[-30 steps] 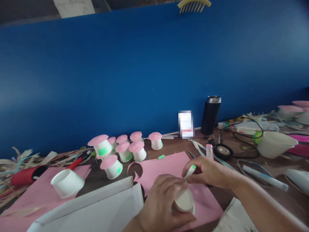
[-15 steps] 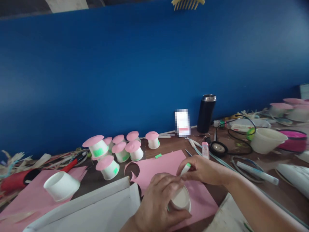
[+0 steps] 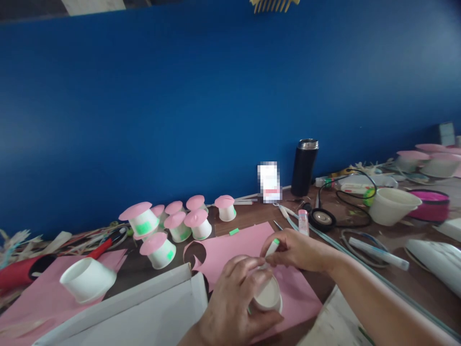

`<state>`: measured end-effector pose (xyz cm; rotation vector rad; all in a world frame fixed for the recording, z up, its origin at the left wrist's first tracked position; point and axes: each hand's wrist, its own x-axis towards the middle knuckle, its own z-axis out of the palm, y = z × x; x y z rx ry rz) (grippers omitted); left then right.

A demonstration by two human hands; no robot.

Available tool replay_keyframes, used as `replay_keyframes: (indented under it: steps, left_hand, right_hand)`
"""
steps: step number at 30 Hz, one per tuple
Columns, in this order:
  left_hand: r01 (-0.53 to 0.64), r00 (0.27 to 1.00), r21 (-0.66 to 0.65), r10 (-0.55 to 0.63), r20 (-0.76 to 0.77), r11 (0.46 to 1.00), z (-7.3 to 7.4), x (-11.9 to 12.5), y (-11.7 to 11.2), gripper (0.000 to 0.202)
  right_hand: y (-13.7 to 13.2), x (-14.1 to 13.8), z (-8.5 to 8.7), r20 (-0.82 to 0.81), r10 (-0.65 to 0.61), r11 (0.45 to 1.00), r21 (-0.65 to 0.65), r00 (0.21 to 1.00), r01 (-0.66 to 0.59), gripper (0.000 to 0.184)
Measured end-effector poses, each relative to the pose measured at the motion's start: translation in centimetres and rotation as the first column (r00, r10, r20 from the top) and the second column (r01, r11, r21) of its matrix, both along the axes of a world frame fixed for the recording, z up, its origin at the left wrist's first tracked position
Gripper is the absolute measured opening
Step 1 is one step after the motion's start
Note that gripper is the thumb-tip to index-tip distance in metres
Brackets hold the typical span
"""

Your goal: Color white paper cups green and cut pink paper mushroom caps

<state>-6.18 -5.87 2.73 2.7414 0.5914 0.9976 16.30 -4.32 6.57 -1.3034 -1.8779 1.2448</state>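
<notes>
The white paper cup (image 3: pixel 267 294) sits low in the frame, right of centre, on the pink paper sheet (image 3: pixel 248 238), its pale round end facing up. It should handle as very light and thin-walled, stiff around the rims but easily dented between them, so a soft hold low on the side, close to the sheet, suits it best. The sheet itself is likely limp and ready to slide on the counter (image 3: pixel 248 218). The slim marker (image 3: pixel 272 247) with a green end should be light, rigid and rather smooth, best pinched along its barrel.

The left hand (image 3: pixel 236 290) has its grip spread to the cup's width, thumb on the near side and fingers curled over the far side. The right hand (image 3: pixel 297 250) has a narrow grip, the marker pinched between thumb and fingers, its green end pointing up. The marker's tip is behind the left fingers, so I cannot tell whether it touches sheet or cup.
</notes>
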Motion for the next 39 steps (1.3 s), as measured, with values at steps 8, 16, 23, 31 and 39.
replay_keyframes:
  steps: [8, 16, 23, 31, 39]
  left_hand:
    - [-0.026, 0.999, 0.006, 0.026, -0.024, 1.000, 0.0, -0.1, -0.1, 0.064]
    - [-0.044, 0.998, -0.009, 0.044, -0.039, 0.999, 0.1, 0.1, -0.2, 0.066]
    - [-0.055, 0.998, -0.017, 0.054, -0.042, 0.998, -0.1, 0.0, -0.1, 0.067]
    - [-0.053, 0.999, -0.026, 0.053, -0.012, 0.998, 0.3, 0.1, -0.3, 0.066]
    - [-0.039, 0.999, -0.012, 0.039, 0.020, 0.999, 0.1, 0.1, -0.1, 0.063]
  right_hand:
    - [0.1, -0.3, -0.2, -0.003, -0.014, 1.000, 0.007, 1.000, 0.014, 0.016]
    - [0.4, -0.6, -0.6, -0.044, 0.019, 1.000, 0.007, 0.999, -0.018, 0.015]
    - [0.5, -1.0, -0.8, -0.071, 0.058, 0.998, -0.005, 0.996, -0.059, 0.020]
    - [0.8, -1.2, -1.3, -0.089, 0.064, 0.998, -0.020, 0.994, -0.066, 0.026]
    - [1.0, -1.8, -1.4, -0.092, 0.065, 0.997, -0.029, 0.994, -0.068, 0.024]
